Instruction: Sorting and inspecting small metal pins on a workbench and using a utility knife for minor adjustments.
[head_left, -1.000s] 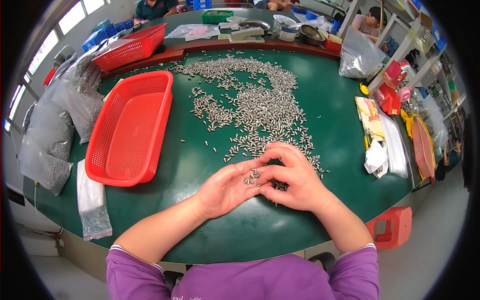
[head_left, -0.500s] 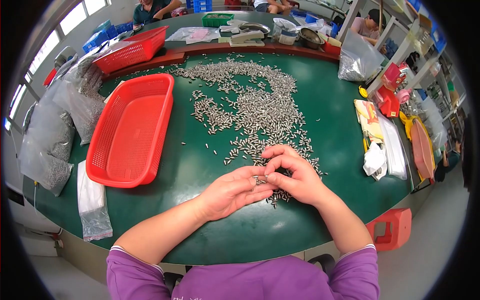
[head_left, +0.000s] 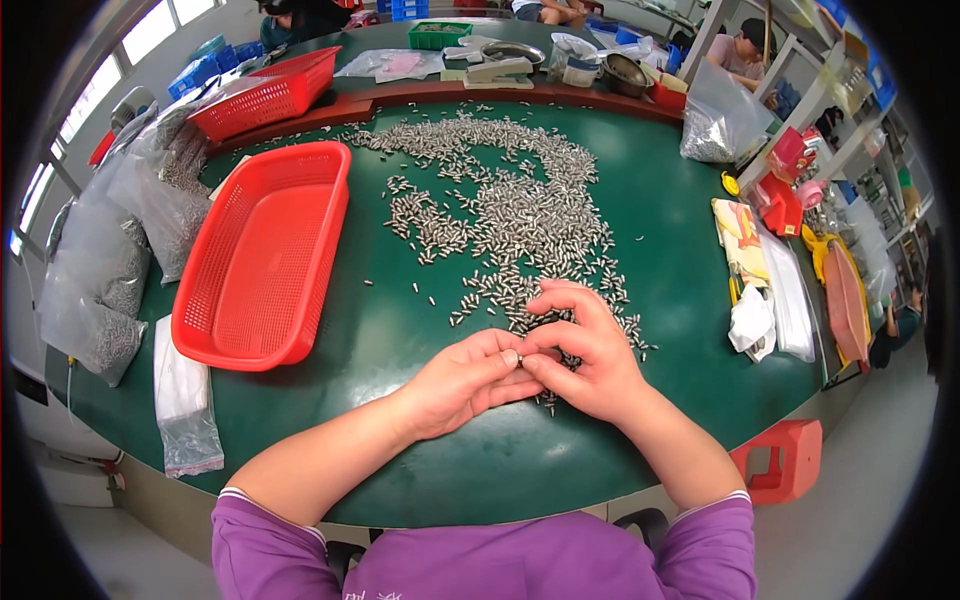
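Just in front of me, my left hand (head_left: 465,388) is turned palm up, its thumb pressed down at the fingertips. My right hand (head_left: 592,362) meets it there, thumb and index finger pinched together. Between the fingertips of both hands is a small metal part (head_left: 520,361), mostly covered. Beyond the hands spreads a big heap of small, bullet-shaped silver metal parts (head_left: 530,220) on the green table (head_left: 680,300). Some of these parts also lie beneath my right hand. Whether more sit inside the left palm is hidden.
An empty red plastic basket (head_left: 262,260) stands left of the heap. Clear bags of metal parts (head_left: 105,290) line the left edge, with flat plastic bags (head_left: 185,400) nearer me. At right lie a white cloth (head_left: 751,322) and plastic sleeves. Co-workers sit beyond the table.
My left thumb has closed over the metal parts that showed on its fingers. My right thumb and index finger have come together against the left fingertips. At the back, a co-worker has shifted.
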